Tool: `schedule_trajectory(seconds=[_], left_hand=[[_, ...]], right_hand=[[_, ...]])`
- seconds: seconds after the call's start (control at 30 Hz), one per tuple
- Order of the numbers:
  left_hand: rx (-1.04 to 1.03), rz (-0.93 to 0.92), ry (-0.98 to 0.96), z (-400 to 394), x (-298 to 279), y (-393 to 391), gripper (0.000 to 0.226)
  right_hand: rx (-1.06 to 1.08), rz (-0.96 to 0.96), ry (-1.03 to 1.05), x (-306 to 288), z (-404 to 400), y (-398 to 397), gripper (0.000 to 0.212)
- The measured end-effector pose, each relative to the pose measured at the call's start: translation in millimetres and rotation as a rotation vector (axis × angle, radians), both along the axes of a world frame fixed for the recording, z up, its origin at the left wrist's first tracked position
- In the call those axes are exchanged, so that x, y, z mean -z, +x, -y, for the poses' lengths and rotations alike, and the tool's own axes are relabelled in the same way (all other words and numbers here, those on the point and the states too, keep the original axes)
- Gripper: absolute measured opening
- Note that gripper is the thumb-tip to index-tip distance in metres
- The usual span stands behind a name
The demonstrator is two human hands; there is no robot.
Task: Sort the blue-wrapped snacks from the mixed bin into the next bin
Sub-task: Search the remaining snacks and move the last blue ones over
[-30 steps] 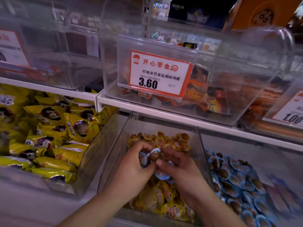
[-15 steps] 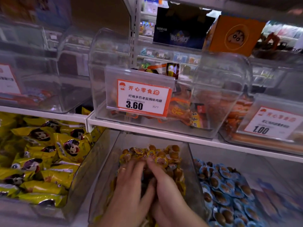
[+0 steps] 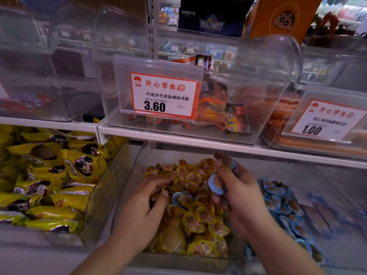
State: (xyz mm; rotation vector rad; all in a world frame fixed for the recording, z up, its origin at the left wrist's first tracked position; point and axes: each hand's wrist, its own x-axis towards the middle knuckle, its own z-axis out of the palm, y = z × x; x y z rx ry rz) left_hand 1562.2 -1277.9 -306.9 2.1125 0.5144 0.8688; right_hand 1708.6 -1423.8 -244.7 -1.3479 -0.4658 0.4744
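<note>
The clear mixed bin [image 3: 127, 187] on the lower shelf holds mostly yellow-wrapped round snacks [image 3: 198, 221]. One blue-wrapped snack [image 3: 176, 197] lies among them near the middle. My right hand [image 3: 240, 197] is raised over the bin's right side, fingers closed on a few blue-wrapped snacks [image 3: 217, 185]. My left hand [image 3: 147, 203] rests in the yellow pile with its fingers spread and nothing gripped. Directly to the right, the neighbouring bin [image 3: 337, 197] is filled with blue-wrapped snacks [image 3: 282, 203].
A bin of yellow bagged snacks [image 3: 59, 175] stands to the left. A white shelf edge [image 3: 198, 141] runs just above the hands, carrying clear bins with price tags 3.60 [image 3: 164, 96] and 1.00 [image 3: 325, 120].
Both hands were pressed together deep in the yellow pile. Now they have parted: the right hand has lifted up and right with blue snacks, the left stays in the pile. The camera tilted up.
</note>
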Motion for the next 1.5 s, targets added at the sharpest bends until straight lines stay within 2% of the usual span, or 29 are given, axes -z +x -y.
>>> schedule_trajectory(seconds=[0.13,0.23,0.3,0.4,0.47,0.57,0.67,0.73,0.83,0.97,1.03,1.07,1.17,1.23,1.3,1.37,1.43,1.5], left_hand=[[0.069,-0.109,0.079,2,2,1,0.024],[0.182,-0.29,0.259,9,6,6,0.043],[0.182,-0.415,0.335,9,13,12,0.053],[0.133,-0.472,0.201,2,16,22,0.05],[0.083,-0.447,0.098,-1,16,33,0.041],[0.049,-0.492,0.054,0,16,52,0.033],[0.009,-0.549,0.037,0,17,66,0.04],[-0.02,-0.572,0.059,0,20,71,0.046],[-0.105,-0.451,0.053,1,23,73,0.037],[-0.222,-0.01,-0.152,-3,2,62,0.029],[-0.143,0.204,-0.256,2,-14,57,0.029],[-0.053,0.269,-0.315,9,-21,56,0.028],[0.219,0.296,-0.375,31,-26,59,0.027],[0.236,0.245,-0.331,31,-20,66,0.018],[0.107,0.136,-0.285,15,-10,73,0.012],[0.07,-0.15,-0.169,-4,3,76,0.024],[0.242,-0.526,0.035,-7,14,78,0.04],[0.35,-0.725,0.16,-3,14,79,0.055]], right_hand=[[0.189,0.196,-0.083,-3,31,28,0.015],[0.293,0.293,-0.244,8,54,58,0.003],[0.217,0.41,-0.486,20,65,74,0.018],[0.106,0.507,-0.761,34,72,75,0.032],[0.149,0.575,-0.746,38,73,66,0.031],[0.164,0.681,-0.605,40,63,45,0.025],[0.17,0.765,-0.592,43,51,29,0.027],[0.131,0.732,-0.569,44,48,26,0.029],[0.123,0.679,-0.545,40,48,32,0.03],[0.242,0.811,-0.411,27,44,30,0.027],[0.224,0.846,-0.317,20,40,25,0.032],[0.142,0.821,-0.274,18,36,21,0.038],[-0.166,0.722,-0.279,19,24,9,0.048],[-0.151,0.678,-0.251,21,20,12,0.031],[-0.033,0.613,-0.198,20,22,22,0.021],[0.083,0.7,-0.215,18,29,31,0.022],[0.105,0.759,-0.232,19,34,33,0.027],[0.087,0.782,-0.236,23,37,31,0.029]])
